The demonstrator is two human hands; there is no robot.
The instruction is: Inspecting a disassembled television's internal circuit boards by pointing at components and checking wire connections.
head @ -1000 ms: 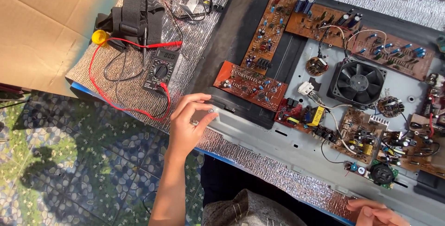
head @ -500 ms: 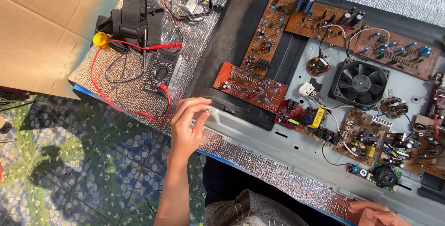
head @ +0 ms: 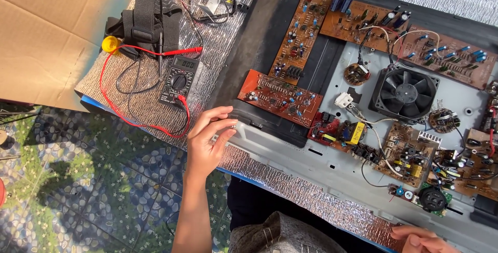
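The left hand (head: 207, 141) rests at the near-left corner of the grey metal chassis (head: 332, 165), its fingers (head: 220, 112) curled narrow over the chassis rim and pinched on something small and pale there; whether it is a screw or a clip I cannot tell. The step in hand looks like work on a fastening at that corner, or a steadying grip on the frame. The next move, as I judge it, calls for a firm pinch and a small twist or pull without nudging the red circuit board (head: 282, 97) that lies just beside the fingertips.

The right hand (head: 423, 240) shows only partly at the chassis's near-right edge, lying against the rim; how its fingers are set I cannot tell.

The chassis lies flat on the worktop (head: 218, 61), which is covered in silver foil sheet. It is open, with brown circuit boards along its far side, a black fan (head: 405, 93) near its middle, and small boards, coils and loose wires crowded toward its right. Left of the chassis sits a black meter (head: 178, 81) with red leads (head: 111, 97) looping round it, and beyond that a black strap (head: 148, 17).
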